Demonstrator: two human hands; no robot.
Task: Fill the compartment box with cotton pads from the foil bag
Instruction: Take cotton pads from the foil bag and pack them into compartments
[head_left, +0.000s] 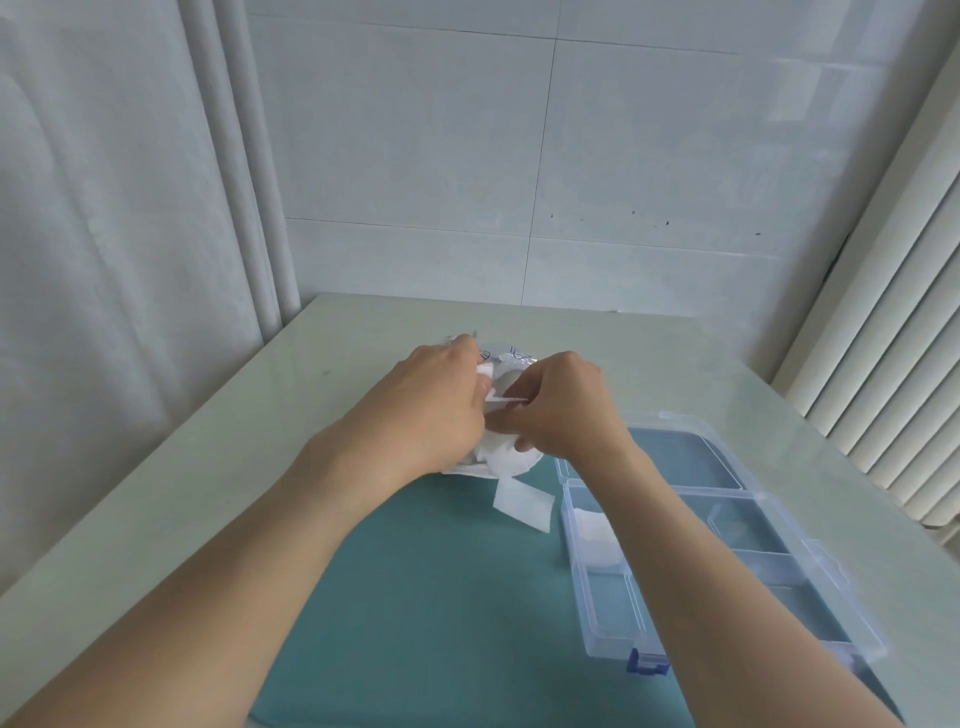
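Observation:
The silver foil bag (511, 357) lies at the middle of the table, mostly hidden behind both hands. My left hand (434, 400) grips the bag's left side, with a white pad corner showing at its fingers. My right hand (563, 402) pinches a thin white cotton pad (506, 399) at the bag's mouth. A bunch of white pads (511, 457) bulges below the hands. One loose square pad (522, 503) lies on the teal mat. The clear compartment box (737, 540) stands open to the right, with white pads (597, 535) in one left compartment.
A teal mat (431, 597) covers the near part of the pale table (208, 467). A tiled wall rises behind, a curtain hangs at the left, and white blinds (893, 364) run along the right. The box has a blue latch (647, 662) at its near edge.

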